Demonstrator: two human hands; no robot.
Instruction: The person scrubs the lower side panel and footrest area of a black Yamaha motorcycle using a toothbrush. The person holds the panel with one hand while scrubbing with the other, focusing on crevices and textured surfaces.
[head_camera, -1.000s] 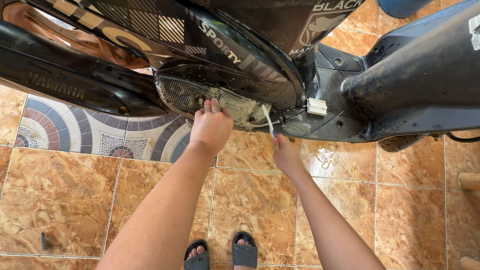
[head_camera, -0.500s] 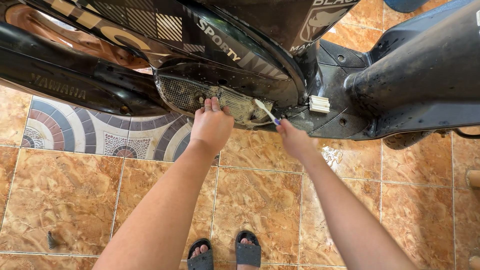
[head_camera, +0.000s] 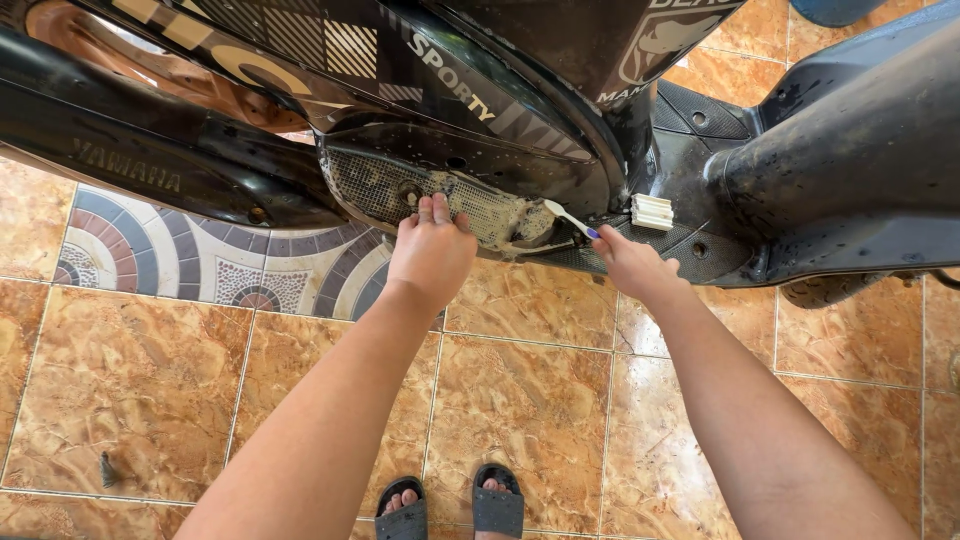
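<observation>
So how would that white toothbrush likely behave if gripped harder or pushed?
The toothbrush in the right hand looks thin and probably light, likely flexing slightly. Suds on the footboard grille suggest it may be slippery.

left hand (head_camera: 432, 255) on mesh panel (head_camera: 385, 190) | toothbrush (head_camera: 566, 217) right of it | sandals (head_camera: 455, 510) below

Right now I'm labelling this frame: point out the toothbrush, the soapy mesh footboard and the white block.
toothbrush (head_camera: 568, 217), head view, on its white neck.
soapy mesh footboard (head_camera: 372, 190), head view, on bare mesh left of the foam.
white block (head_camera: 654, 211), head view, on its ribbed top.
</observation>
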